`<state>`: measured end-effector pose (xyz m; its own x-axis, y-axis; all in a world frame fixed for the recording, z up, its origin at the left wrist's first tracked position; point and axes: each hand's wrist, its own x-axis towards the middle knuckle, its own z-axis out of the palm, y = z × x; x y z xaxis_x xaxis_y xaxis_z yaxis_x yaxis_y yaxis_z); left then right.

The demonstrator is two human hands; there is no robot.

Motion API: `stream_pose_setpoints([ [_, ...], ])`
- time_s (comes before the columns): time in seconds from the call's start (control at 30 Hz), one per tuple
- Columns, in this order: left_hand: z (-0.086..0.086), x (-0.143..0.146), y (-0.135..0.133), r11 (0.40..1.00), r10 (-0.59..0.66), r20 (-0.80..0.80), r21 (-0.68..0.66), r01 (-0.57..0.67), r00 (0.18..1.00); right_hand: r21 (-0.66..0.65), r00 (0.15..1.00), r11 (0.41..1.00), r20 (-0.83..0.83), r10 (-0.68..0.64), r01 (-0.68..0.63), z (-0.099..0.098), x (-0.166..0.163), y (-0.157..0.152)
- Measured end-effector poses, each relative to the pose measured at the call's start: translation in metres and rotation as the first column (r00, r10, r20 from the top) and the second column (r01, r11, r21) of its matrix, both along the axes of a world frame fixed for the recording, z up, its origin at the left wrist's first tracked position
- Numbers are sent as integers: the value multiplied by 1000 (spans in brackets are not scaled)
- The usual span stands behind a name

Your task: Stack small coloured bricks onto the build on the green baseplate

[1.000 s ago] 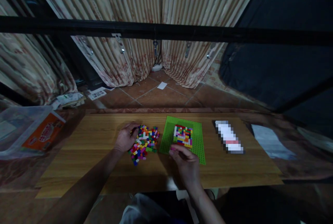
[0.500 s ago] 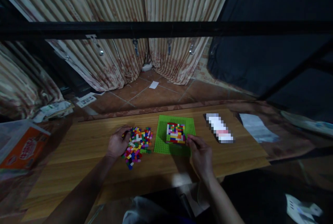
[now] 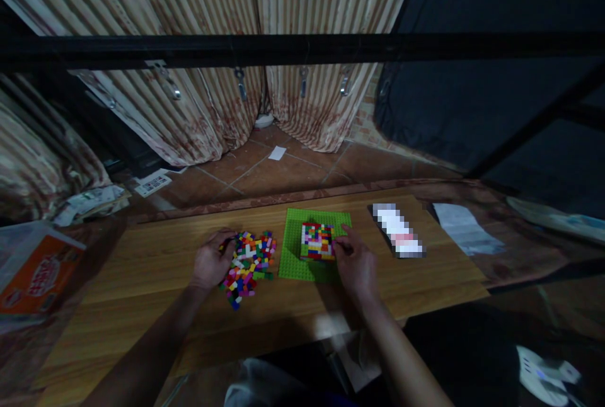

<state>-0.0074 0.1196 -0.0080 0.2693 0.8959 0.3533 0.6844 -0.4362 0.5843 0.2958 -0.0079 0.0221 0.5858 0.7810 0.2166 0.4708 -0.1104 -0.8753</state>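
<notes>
A square build of many-coloured toy bricks (image 3: pixel 317 241) sits on a green baseplate (image 3: pixel 290 265). At its right edge is my right hand (image 3: pixel 358 268), thumb and a finger drawn together against the bricks and another finger raised. Whatever lies between those fingertips is too small to make out. A loose pile of small coloured bricks (image 3: pixel 250 262) spreads left of the baseplate. My left hand (image 3: pixel 212 260) rests at the pile's left side with its fingers curled together. Its fingertips partly hide what they hold, if anything.
Both hands are over a wooden table (image 3: pixel 155 275). A phone with a blurred screen (image 3: pixel 397 230) lies right of the baseplate. Beyond the table's right part is a white paper sheet (image 3: pixel 466 227). A plastic box with an orange label (image 3: pixel 40 275) stands at the left.
My right hand has moved slightly left and up, closer to the brick build, and one finger has lifted. My left hand stays at the pile. The view has shifted a little.
</notes>
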Motion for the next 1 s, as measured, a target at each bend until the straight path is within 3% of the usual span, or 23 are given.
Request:
stream_pose_setpoints([
  [0.3,0,0,0,1000,-1,11,-7,1,1000,31,973,999,-230,-31,39,-6,3,3],
  [0.6,0,1,-1,1000,-2,13,-10,2,1000,98,852,987,-520,-60,129,-29,6,17],
  [1.0,2,1,-1,1000,7,-7,8,-7,1000,122,824,989,-567,0,84,-26,7,17],
])
